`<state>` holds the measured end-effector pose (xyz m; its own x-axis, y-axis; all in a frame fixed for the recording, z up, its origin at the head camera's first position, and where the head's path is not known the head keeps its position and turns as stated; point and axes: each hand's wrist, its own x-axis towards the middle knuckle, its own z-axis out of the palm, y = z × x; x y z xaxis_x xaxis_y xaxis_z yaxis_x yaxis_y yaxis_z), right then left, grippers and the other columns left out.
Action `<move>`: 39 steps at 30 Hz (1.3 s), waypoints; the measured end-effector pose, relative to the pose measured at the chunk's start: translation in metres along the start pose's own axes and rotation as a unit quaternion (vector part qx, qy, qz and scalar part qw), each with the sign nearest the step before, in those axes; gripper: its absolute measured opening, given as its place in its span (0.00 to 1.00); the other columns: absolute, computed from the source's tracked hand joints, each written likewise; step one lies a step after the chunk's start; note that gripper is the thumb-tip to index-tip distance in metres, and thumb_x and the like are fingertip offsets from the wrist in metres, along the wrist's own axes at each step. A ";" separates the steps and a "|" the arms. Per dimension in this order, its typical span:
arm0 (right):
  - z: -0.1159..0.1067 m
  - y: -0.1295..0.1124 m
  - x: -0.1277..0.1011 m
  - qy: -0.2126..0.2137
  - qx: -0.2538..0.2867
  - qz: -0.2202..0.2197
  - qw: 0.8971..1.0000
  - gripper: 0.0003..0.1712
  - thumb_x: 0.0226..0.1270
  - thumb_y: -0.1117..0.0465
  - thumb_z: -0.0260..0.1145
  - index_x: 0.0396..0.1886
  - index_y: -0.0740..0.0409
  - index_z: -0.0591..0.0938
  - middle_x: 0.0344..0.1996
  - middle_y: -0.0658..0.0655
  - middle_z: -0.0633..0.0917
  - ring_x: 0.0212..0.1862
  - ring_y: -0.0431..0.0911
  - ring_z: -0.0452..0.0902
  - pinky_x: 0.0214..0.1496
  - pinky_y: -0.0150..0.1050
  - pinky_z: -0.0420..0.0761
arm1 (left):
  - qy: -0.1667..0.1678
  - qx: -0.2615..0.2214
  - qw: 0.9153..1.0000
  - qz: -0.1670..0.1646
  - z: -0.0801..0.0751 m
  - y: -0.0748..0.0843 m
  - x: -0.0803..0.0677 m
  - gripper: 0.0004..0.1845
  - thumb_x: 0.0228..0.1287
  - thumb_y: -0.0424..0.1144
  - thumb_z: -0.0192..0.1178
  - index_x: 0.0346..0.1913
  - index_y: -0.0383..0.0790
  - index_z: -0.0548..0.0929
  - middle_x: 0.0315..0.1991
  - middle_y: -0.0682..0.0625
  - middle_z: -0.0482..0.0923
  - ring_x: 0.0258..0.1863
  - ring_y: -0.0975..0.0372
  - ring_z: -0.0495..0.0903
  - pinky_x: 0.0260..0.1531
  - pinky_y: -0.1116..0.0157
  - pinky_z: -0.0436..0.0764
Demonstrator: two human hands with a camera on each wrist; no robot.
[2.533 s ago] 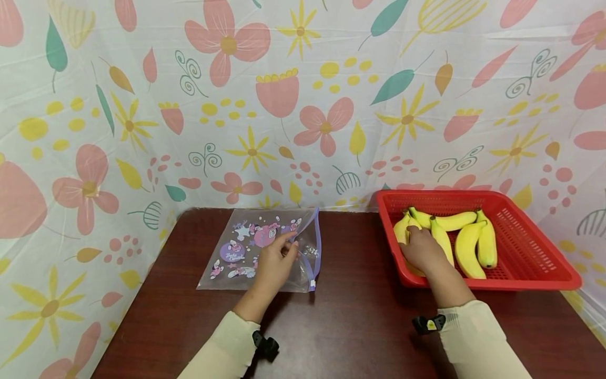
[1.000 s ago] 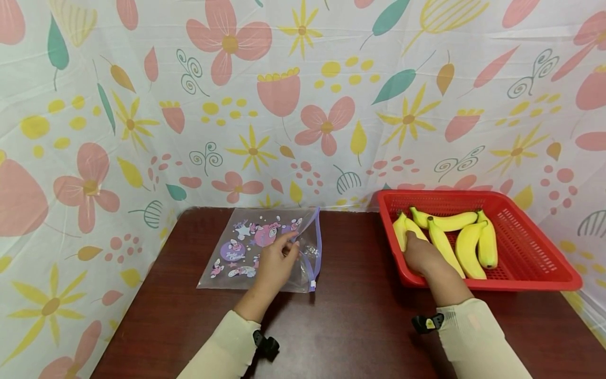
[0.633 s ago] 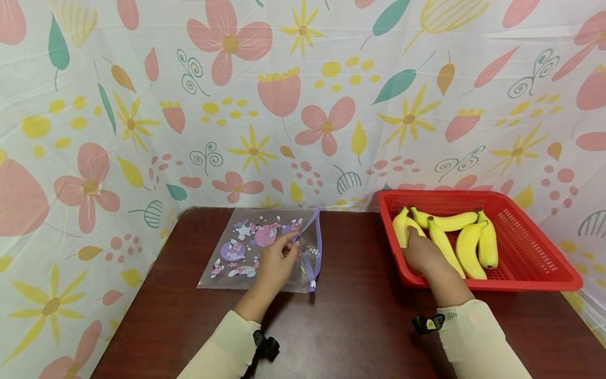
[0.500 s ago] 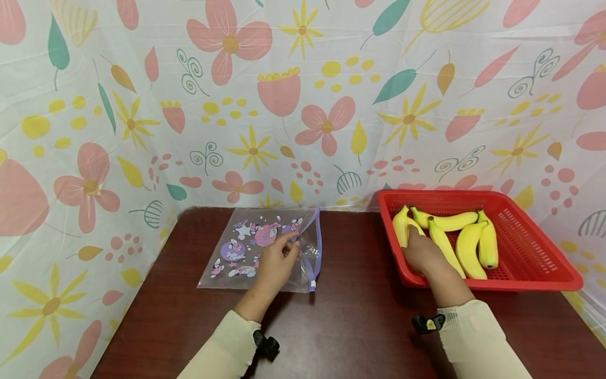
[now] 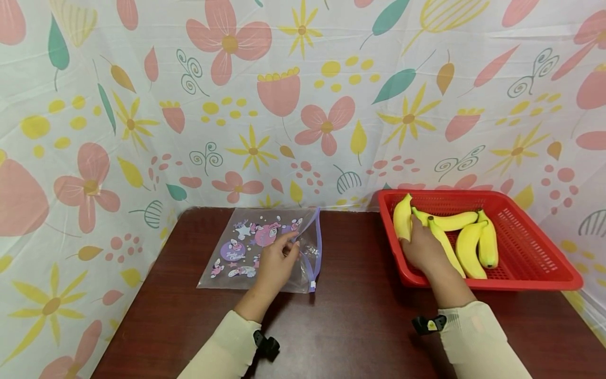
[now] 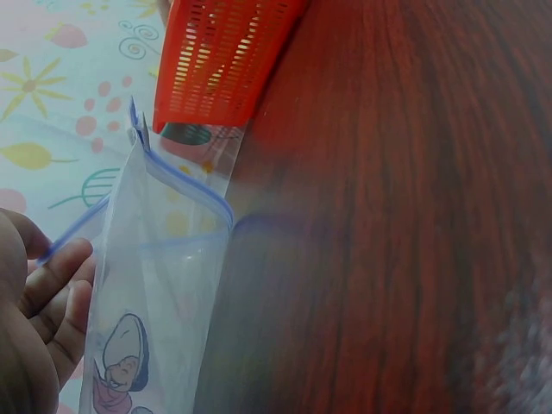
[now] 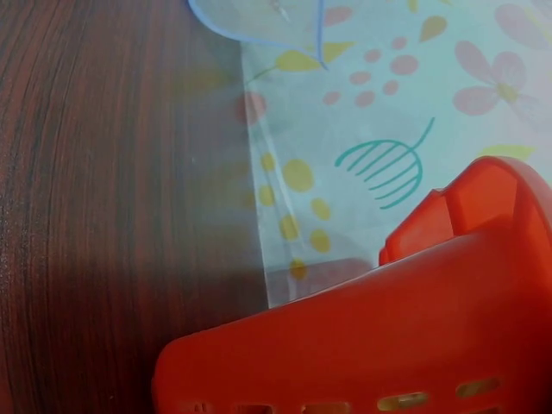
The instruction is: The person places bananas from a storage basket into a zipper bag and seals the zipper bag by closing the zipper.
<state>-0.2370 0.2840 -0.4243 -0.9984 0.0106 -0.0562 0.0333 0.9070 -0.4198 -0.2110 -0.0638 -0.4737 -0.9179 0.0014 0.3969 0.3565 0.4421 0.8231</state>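
Observation:
My left hand (image 5: 275,260) pinches the upper layer of a clear zip bag (image 5: 222,271) by its mouth, lifting that layer off the lower one. The bag has pink and purple cartoon prints and a purple slider strip. The left wrist view shows fingers (image 6: 53,285) at the purple edge of the raised layer. Inside a red basket (image 5: 525,285), my right hand (image 5: 421,250) grips a banana (image 5: 402,217) at the left wall, its stem end tipped up. The hand covers the banana's lower part. The right wrist view shows the basket wall (image 7: 362,332), without the hand.
Several other bananas (image 5: 468,250) lie in the basket, right of my right hand. The dark wooden table (image 5: 350,316) carries bag and basket. A floral cloth (image 5: 326,173) hangs behind the table and along its sides.
My right hand has shifted among the bananas at the basket's left end; the leftmost banana's stem end has risen. My left hand and the bag stay in place.

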 end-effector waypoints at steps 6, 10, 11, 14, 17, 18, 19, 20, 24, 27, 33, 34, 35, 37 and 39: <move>-0.003 -0.004 -0.002 0.027 0.018 -0.004 0.999 0.45 0.74 0.58 0.56 0.79 0.73 0.45 0.64 0.85 0.66 0.66 0.76 0.63 0.67 0.70 0.66 | -0.001 0.002 1.000 -0.002 -0.001 0.001 0.000 0.15 0.70 0.35 0.61 0.57 0.38 0.84 0.25 0.53 0.84 0.21 0.70 0.79 0.24 0.72 0.79; -0.005 -0.005 -0.003 0.035 0.029 -0.007 0.999 0.46 0.74 0.58 0.57 0.79 0.72 0.44 0.66 0.84 0.65 0.68 0.76 0.62 0.69 0.70 0.65 | -0.004 -0.002 1.000 -0.004 -0.002 0.001 0.000 0.15 0.71 0.36 0.61 0.58 0.37 0.84 0.25 0.52 0.84 0.21 0.69 0.79 0.24 0.72 0.79; -0.005 -0.005 -0.003 0.037 0.032 -0.008 0.999 0.46 0.74 0.58 0.57 0.79 0.72 0.44 0.66 0.84 0.65 0.68 0.75 0.62 0.69 0.70 0.64 | -0.005 -0.003 1.000 -0.004 -0.002 0.001 0.001 0.16 0.71 0.36 0.61 0.58 0.37 0.84 0.25 0.52 0.84 0.22 0.69 0.80 0.24 0.72 0.79; -0.006 -0.005 -0.003 0.048 0.040 -0.016 0.998 0.46 0.74 0.58 0.57 0.79 0.72 0.44 0.68 0.83 0.64 0.68 0.75 0.61 0.69 0.71 0.63 | -0.007 -0.003 1.000 -0.005 -0.002 0.000 0.001 0.16 0.72 0.37 0.61 0.58 0.37 0.84 0.26 0.52 0.84 0.22 0.70 0.80 0.24 0.72 0.79; -0.007 -0.005 -0.003 0.064 0.048 -0.027 0.996 0.46 0.74 0.59 0.58 0.80 0.71 0.45 0.69 0.82 0.64 0.69 0.75 0.61 0.69 0.71 0.63 | -0.007 -0.002 1.000 -0.006 -0.001 0.000 0.001 0.16 0.72 0.37 0.61 0.58 0.38 0.84 0.26 0.52 0.84 0.22 0.69 0.80 0.25 0.72 0.79; -0.007 -0.005 -0.003 0.068 0.050 -0.029 0.996 0.46 0.74 0.59 0.59 0.80 0.71 0.45 0.69 0.82 0.64 0.68 0.75 0.62 0.68 0.71 0.63 | -0.007 -0.001 1.000 -0.006 -0.001 0.000 0.001 0.15 0.72 0.37 0.60 0.58 0.38 0.84 0.25 0.52 0.84 0.22 0.69 0.79 0.25 0.72 0.79; -0.007 -0.006 -0.004 0.071 0.052 -0.030 0.996 0.46 0.74 0.59 0.59 0.80 0.71 0.45 0.69 0.82 0.64 0.68 0.75 0.62 0.68 0.71 0.64 | -0.006 0.001 1.000 -0.005 -0.001 0.000 0.001 0.15 0.72 0.37 0.61 0.58 0.38 0.84 0.25 0.53 0.84 0.22 0.69 0.79 0.25 0.72 0.79; -0.008 -0.006 -0.004 0.074 0.053 -0.030 0.995 0.47 0.74 0.58 0.59 0.80 0.70 0.45 0.68 0.82 0.64 0.68 0.75 0.63 0.68 0.71 0.64 | -0.005 0.002 1.000 -0.005 -0.001 -0.001 0.001 0.15 0.71 0.37 0.61 0.58 0.38 0.84 0.25 0.53 0.84 0.21 0.70 0.79 0.25 0.72 0.79; -0.011 -0.010 -0.007 0.084 0.060 -0.033 0.994 0.47 0.74 0.57 0.59 0.81 0.68 0.44 0.69 0.80 0.65 0.69 0.74 0.63 0.68 0.71 0.64 | -0.004 0.001 1.000 -0.003 -0.001 -0.001 0.001 0.15 0.71 0.37 0.61 0.57 0.38 0.84 0.25 0.52 0.84 0.21 0.70 0.79 0.24 0.72 0.78; -0.016 -0.014 -0.009 0.092 0.071 -0.041 0.992 0.47 0.75 0.56 0.59 0.81 0.66 0.44 0.70 0.78 0.65 0.70 0.72 0.62 0.69 0.70 0.64 | -0.005 -0.001 1.000 -0.005 -0.001 -0.001 0.000 0.15 0.71 0.36 0.61 0.58 0.38 0.84 0.25 0.52 0.84 0.21 0.70 0.79 0.24 0.72 0.78; -0.021 -0.027 -0.015 0.105 0.095 -0.064 0.988 0.46 0.76 0.56 0.59 0.81 0.64 0.45 0.69 0.77 0.67 0.69 0.70 0.66 0.67 0.69 0.67 | -0.006 0.002 1.000 -0.012 0.000 -0.001 0.000 0.16 0.71 0.37 0.61 0.58 0.39 0.84 0.25 0.53 0.84 0.21 0.70 0.79 0.25 0.72 0.78; -0.021 -0.029 -0.017 0.106 0.098 -0.066 0.987 0.46 0.76 0.56 0.58 0.81 0.64 0.45 0.68 0.77 0.68 0.68 0.70 0.66 0.66 0.68 0.68 | -0.006 0.002 1.000 -0.013 0.000 -0.002 0.000 0.16 0.71 0.38 0.61 0.58 0.39 0.84 0.25 0.53 0.84 0.21 0.70 0.79 0.25 0.72 0.78; -0.021 -0.031 -0.018 0.105 0.102 -0.068 0.987 0.45 0.76 0.56 0.58 0.81 0.64 0.45 0.68 0.77 0.68 0.68 0.70 0.67 0.66 0.68 0.69 | -0.006 0.003 1.000 -0.014 0.000 -0.002 0.000 0.16 0.71 0.38 0.61 0.58 0.39 0.84 0.25 0.53 0.84 0.21 0.70 0.79 0.24 0.72 0.78; -0.021 -0.035 -0.021 0.102 0.111 -0.070 0.986 0.45 0.77 0.55 0.58 0.82 0.64 0.45 0.68 0.76 0.68 0.68 0.69 0.67 0.65 0.68 0.70 | -0.007 0.002 1.000 -0.015 0.000 -0.002 0.000 0.16 0.71 0.38 0.61 0.58 0.39 0.84 0.25 0.53 0.84 0.21 0.70 0.79 0.25 0.72 0.78; -0.022 -0.040 -0.023 0.099 0.116 -0.070 0.986 0.45 0.77 0.54 0.58 0.82 0.63 0.45 0.69 0.75 0.68 0.68 0.69 0.67 0.66 0.68 0.70 | -0.008 0.003 1.000 -0.014 0.000 -0.002 0.000 0.16 0.71 0.38 0.61 0.58 0.39 0.84 0.25 0.53 0.84 0.21 0.70 0.78 0.24 0.72 0.78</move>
<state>-0.2160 0.2570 -0.3863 -0.9827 -0.0051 0.1853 -0.1186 0.7853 -0.6077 -0.2116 -0.0650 -0.4758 -0.9304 0.0039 0.3666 0.3294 0.4476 0.8313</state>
